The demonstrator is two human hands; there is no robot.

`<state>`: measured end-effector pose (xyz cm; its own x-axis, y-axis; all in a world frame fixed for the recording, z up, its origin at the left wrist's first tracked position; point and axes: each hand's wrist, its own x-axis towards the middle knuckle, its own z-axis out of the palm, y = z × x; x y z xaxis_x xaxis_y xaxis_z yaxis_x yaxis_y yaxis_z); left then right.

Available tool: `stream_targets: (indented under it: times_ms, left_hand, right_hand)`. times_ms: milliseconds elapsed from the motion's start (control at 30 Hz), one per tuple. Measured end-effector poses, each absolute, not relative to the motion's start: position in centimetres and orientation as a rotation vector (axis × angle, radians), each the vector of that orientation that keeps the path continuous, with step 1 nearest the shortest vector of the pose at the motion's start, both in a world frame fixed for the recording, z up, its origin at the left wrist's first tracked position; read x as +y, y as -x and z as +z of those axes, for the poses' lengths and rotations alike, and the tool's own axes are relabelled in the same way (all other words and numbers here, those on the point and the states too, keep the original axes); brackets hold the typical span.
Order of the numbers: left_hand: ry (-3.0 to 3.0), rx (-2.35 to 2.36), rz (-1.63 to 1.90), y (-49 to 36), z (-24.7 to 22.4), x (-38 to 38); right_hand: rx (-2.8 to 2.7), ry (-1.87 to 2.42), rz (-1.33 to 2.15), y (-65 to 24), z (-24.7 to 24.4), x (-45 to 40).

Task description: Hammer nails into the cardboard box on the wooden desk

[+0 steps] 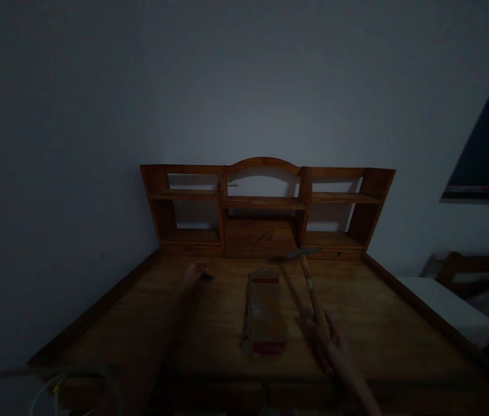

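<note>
My right hand (333, 346) is wrapped round the lower wooden handle of a hammer (311, 289). The hammer points away from me, its narrow metal head raised at the far end and a pale green sticker on the handle. My left hand (193, 274) is at the far left part of the desk, its fingers drawn together. A tiny bright spot shows at the fingertips, beside a small dark object (208, 277); dim light hides what they hold. Between my hands lies a worn, flattened piece of cardboard (265, 306) with red bands at both ends.
Behind the wooden desk top (357, 312) stands a wooden shelf unit (264, 202) against the wall. Raised wooden edges run along both sides. A white surface (447, 306) and a wooden chair (454, 268) are to the right. A blurred cable (10, 372) crosses the lower left.
</note>
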<state>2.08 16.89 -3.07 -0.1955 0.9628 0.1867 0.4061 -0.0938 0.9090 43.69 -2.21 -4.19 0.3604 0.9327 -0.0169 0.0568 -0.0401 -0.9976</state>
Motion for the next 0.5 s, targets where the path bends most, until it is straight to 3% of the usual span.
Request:
stream_targets:
  times_ms: [500]
  left_hand:
    - [-1.683, 1.47, 0.852, 0.8, -3.9, 20.1]
  right_hand:
    - [-1.017, 1.408, 1.026, -43.7, -3.9, -2.6]
